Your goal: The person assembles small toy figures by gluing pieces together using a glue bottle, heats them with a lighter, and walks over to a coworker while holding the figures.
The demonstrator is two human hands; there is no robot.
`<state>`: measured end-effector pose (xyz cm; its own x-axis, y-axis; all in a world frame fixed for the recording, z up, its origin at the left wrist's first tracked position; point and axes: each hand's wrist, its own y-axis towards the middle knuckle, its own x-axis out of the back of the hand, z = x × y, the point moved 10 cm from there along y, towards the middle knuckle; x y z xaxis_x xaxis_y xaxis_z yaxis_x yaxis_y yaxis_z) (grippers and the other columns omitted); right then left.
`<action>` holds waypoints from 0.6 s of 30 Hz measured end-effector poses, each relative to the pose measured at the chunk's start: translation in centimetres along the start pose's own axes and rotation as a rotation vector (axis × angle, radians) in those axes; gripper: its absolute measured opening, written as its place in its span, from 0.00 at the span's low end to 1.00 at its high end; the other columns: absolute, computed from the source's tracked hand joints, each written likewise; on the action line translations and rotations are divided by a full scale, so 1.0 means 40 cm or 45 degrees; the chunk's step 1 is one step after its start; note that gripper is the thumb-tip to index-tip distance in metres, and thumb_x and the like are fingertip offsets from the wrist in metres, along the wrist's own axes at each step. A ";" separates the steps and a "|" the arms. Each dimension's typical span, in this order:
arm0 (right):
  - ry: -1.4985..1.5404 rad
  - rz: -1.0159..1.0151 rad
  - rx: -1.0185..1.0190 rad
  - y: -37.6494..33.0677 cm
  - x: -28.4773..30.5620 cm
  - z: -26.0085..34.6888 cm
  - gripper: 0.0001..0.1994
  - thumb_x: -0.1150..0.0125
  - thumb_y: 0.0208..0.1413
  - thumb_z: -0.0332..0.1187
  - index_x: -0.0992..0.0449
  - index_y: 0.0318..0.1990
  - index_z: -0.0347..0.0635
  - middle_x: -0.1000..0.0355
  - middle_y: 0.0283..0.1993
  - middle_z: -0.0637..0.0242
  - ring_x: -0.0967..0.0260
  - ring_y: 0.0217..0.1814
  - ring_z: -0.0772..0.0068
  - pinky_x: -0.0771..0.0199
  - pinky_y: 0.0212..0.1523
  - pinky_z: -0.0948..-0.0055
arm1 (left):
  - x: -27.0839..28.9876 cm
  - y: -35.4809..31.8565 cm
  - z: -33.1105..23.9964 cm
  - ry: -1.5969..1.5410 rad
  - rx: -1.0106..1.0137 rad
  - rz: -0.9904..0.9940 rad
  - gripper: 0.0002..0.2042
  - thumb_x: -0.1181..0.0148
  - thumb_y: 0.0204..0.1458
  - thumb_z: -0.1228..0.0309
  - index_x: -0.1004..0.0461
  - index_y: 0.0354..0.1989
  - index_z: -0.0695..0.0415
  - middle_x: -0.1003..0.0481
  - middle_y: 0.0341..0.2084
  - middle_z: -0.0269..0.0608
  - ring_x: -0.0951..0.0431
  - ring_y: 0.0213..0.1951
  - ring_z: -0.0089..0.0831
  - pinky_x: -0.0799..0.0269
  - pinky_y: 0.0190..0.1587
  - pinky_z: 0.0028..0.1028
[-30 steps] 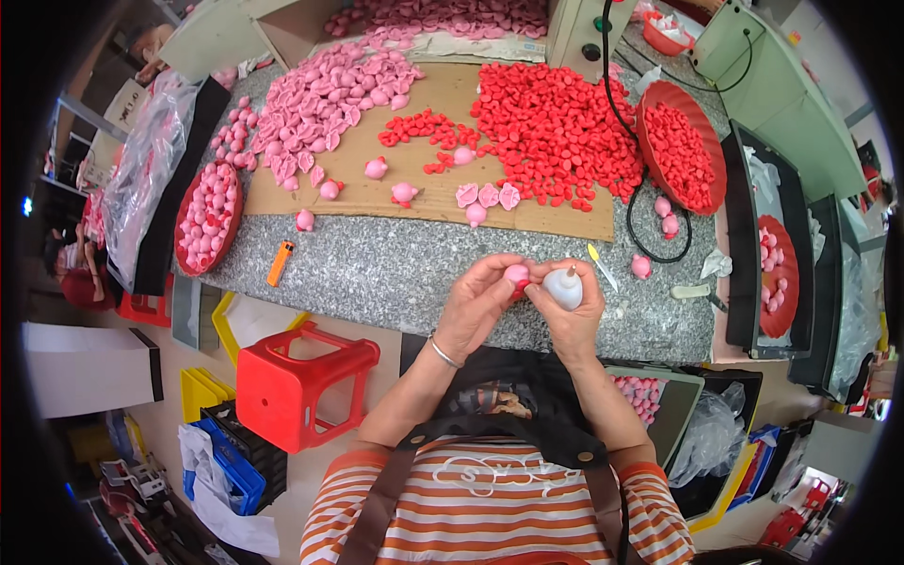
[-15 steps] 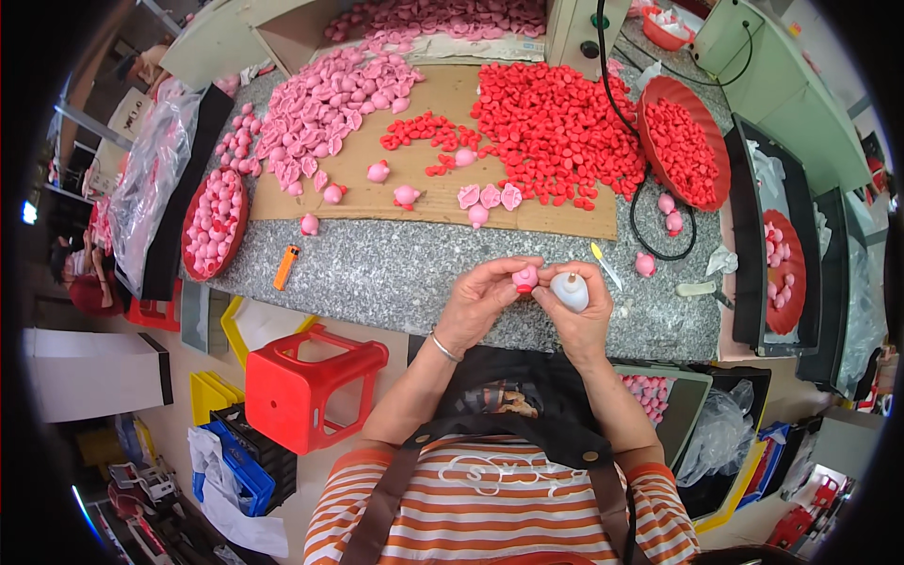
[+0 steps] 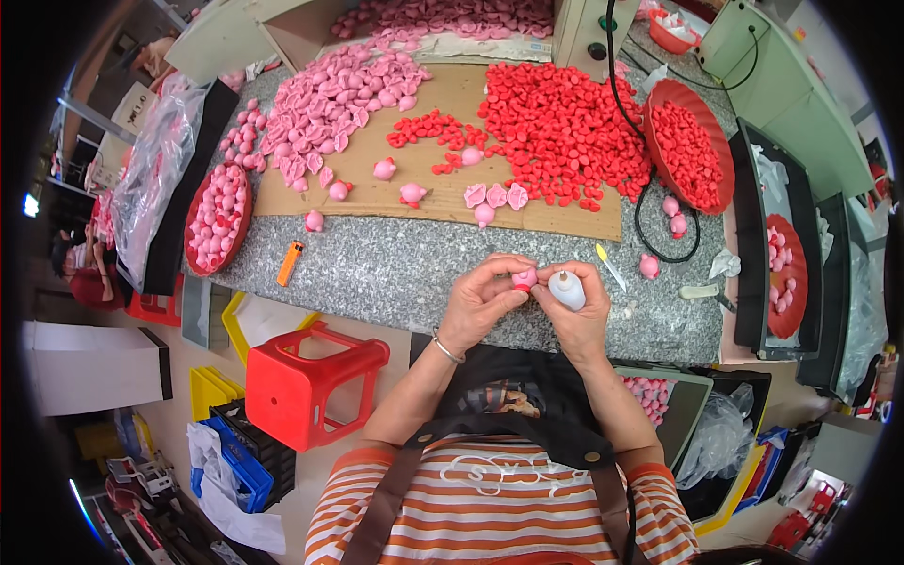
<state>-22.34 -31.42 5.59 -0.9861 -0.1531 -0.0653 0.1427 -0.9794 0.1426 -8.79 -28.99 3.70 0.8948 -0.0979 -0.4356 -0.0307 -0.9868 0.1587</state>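
My left hand pinches a small pink ball-shaped toy piece with a red part on its underside. Beside it, my right hand is wrapped round a white squeeze bottle with a narrow brownish tip. The thumbs of both hands come close together at the pink piece. On the cardboard sheet ahead lie a heap of pink shell-like pieces, a heap of small red pieces and several pink balls with red parts, one being this pink figure.
An orange lighter lies left on the speckled grey worktop. To the right are a yellow-tipped tool, a pale-handled tool and a black cable loop. Red bowls stand at both sides. A red stool stands below left.
The view has shifted slightly, so the worktop things appear a little to the right. Both hands keep their grips; the bottle and pink piece have tilted only slightly.
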 end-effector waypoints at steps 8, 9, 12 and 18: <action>-0.268 -0.285 0.179 -0.004 0.206 0.033 0.17 0.35 0.42 0.19 0.29 0.41 0.39 0.31 0.46 0.63 0.34 0.46 0.75 0.33 0.47 0.77 | 0.026 -0.006 -0.019 -0.065 -0.070 -0.064 0.17 0.43 0.48 0.87 0.32 0.47 0.61 0.36 0.46 0.41 0.28 0.50 0.34 0.27 0.53 0.34; -0.205 -0.365 0.104 -0.008 0.256 0.022 0.16 0.36 0.43 0.19 0.29 0.41 0.39 0.30 0.46 0.64 0.34 0.45 0.76 0.33 0.47 0.77 | 0.028 -0.009 -0.029 -0.063 -0.077 -0.073 0.17 0.43 0.48 0.87 0.32 0.47 0.61 0.36 0.46 0.41 0.28 0.50 0.34 0.27 0.53 0.34; -0.214 -0.547 0.146 -0.021 0.408 0.011 0.14 0.37 0.48 0.19 0.30 0.43 0.40 0.30 0.44 0.66 0.33 0.43 0.78 0.33 0.47 0.79 | 0.059 -0.018 -0.024 0.039 0.068 -0.243 0.17 0.43 0.47 0.88 0.32 0.47 0.61 0.37 0.45 0.40 0.27 0.48 0.33 0.25 0.51 0.34; -0.640 -0.578 0.161 -0.026 0.581 -0.017 0.13 0.37 0.50 0.21 0.30 0.42 0.39 0.29 0.43 0.67 0.33 0.43 0.78 0.33 0.47 0.79 | 0.078 -0.039 -0.084 0.256 -0.205 -0.221 0.18 0.42 0.46 0.89 0.34 0.46 0.61 0.37 0.46 0.39 0.25 0.43 0.32 0.24 0.49 0.29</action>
<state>-45.36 -34.06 3.24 -0.8702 0.3782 0.3157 -0.2750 -0.9046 0.3256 -4.47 -27.33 5.06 0.9513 0.1135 -0.2868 0.1868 -0.9519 0.2428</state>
